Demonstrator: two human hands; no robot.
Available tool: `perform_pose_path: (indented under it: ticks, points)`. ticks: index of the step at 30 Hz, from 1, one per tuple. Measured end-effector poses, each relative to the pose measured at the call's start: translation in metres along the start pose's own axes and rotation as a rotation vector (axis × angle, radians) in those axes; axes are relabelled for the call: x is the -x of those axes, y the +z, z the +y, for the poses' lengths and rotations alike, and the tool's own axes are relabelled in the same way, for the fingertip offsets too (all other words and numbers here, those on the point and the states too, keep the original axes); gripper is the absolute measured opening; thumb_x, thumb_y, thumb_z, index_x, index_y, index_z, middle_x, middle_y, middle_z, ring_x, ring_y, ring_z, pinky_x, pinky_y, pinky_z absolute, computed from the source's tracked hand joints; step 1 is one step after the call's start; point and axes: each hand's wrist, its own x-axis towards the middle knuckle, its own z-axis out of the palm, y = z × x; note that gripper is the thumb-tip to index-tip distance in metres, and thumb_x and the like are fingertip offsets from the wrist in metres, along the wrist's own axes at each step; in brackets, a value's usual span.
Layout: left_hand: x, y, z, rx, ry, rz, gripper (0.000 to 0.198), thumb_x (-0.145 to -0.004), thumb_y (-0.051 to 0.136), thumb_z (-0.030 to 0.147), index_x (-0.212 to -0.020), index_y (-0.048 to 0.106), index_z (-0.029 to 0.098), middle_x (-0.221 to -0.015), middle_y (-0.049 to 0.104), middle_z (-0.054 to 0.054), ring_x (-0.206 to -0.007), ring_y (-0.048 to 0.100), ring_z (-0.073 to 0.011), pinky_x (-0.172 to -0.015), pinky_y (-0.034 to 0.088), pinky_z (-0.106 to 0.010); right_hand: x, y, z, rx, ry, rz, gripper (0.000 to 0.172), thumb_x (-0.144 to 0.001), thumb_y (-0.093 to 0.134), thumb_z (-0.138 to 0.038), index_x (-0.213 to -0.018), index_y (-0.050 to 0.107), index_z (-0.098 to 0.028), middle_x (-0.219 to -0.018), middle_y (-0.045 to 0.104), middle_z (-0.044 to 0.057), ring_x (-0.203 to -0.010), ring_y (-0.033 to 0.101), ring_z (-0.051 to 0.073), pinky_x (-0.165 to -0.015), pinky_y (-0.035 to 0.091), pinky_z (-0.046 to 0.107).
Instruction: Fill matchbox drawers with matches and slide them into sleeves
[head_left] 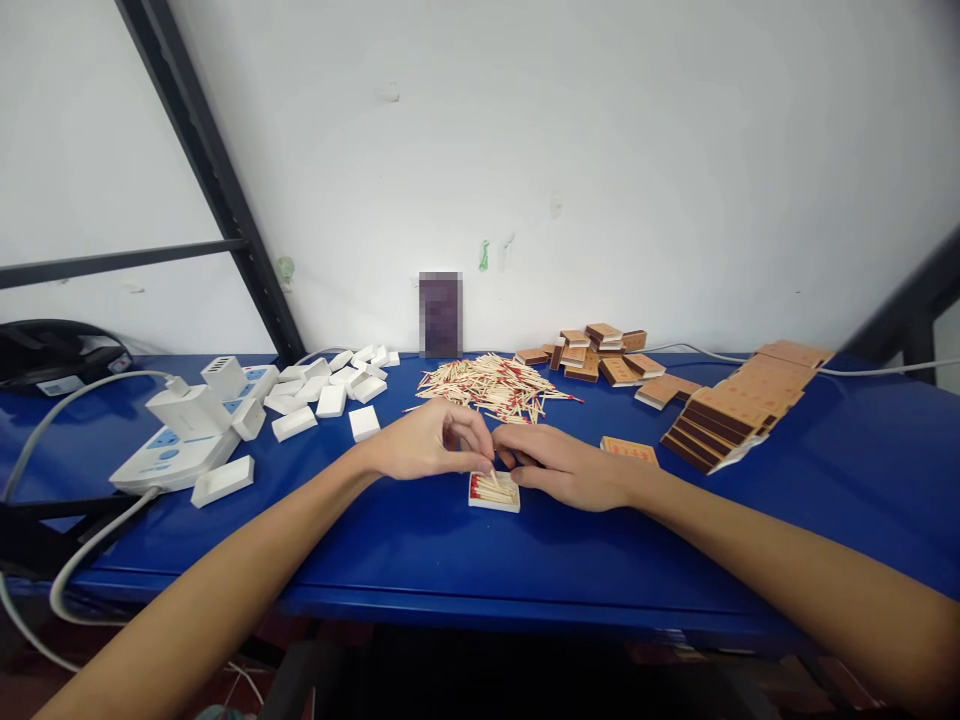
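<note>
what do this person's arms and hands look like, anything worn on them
The left hand and right hand are ungloved, and no rings show. The left forearm and right forearm taper toward the wrists, with no sleeve, watch or bracelet in view.

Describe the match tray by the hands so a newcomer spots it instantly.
On the blue table, find the big match pile against the wall side. Nearer the front edge, a small white tray lies by the left hand and right hand. Unlike the other white trays, it visibly holds red-headed matches.
</note>
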Motion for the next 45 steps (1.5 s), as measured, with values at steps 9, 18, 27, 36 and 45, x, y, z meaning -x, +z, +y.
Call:
perform_pose_path:
  ticks: [9,18,27,36,45]
  points:
    - [0.0,0.003,0.0,-0.269,0.068,-0.011,0.013,-0.081,0.069,0.028,-0.08,0.073,0.015,-0.074,0.068,-0.003,-0.063,0.053,-0.0099,-0.054,0.035,-0.023,-0.005,0.005,0.0,0.013,-0.018,0.145,0.015,-0.089,0.04,-0.01,-0.091,0.053,-0.019,-0.074,0.05,-0.002,-0.068,0.044,0.013,-0.065,0.034,0.026]
    - [-0.002,0.002,-0.002,-0.344,0.142,0.128,0.02,-0.084,0.061,0.033,-0.082,0.07,0.015,-0.078,0.065,-0.003,-0.069,0.054,-0.0122,-0.06,0.039,-0.025,-0.017,0.007,0.01,0.244,0.166,0.185,0.008,-0.087,0.056,-0.018,-0.08,0.058,-0.017,-0.073,0.054,0.001,-0.07,0.048,0.014,-0.066,0.034,0.026]
    - [-0.005,-0.017,-0.027,-0.837,0.078,0.391,0.021,-0.089,0.045,0.025,-0.082,0.064,0.017,-0.072,0.062,0.0,-0.065,0.052,-0.0131,-0.062,0.035,-0.026,-0.004,0.004,-0.015,0.192,0.117,0.204,0.008,-0.088,0.049,-0.019,-0.082,0.054,-0.019,-0.079,0.057,0.001,-0.07,0.049,0.013,-0.065,0.037,0.025]
    - [-0.003,-0.02,-0.037,-0.987,0.069,0.295,0.024,-0.091,0.043,0.022,-0.105,0.062,0.021,-0.098,0.059,-0.005,-0.094,0.055,-0.0199,-0.08,0.043,-0.032,0.0,0.009,-0.028,0.279,0.059,0.173,0.007,-0.081,0.052,-0.014,-0.076,0.053,-0.019,-0.073,0.057,-0.001,-0.065,0.048,0.011,-0.061,0.034,0.024]
    - [-0.005,-0.017,-0.037,-1.001,0.105,0.249,0.027,-0.092,0.042,0.021,-0.108,0.063,0.019,-0.098,0.057,-0.006,-0.097,0.053,-0.0208,-0.085,0.043,-0.036,-0.007,-0.002,0.013,0.557,0.404,0.189,0.018,-0.088,0.047,-0.021,-0.1,0.061,-0.017,-0.089,0.066,0.007,-0.084,0.059,0.021,-0.075,0.036,0.031]
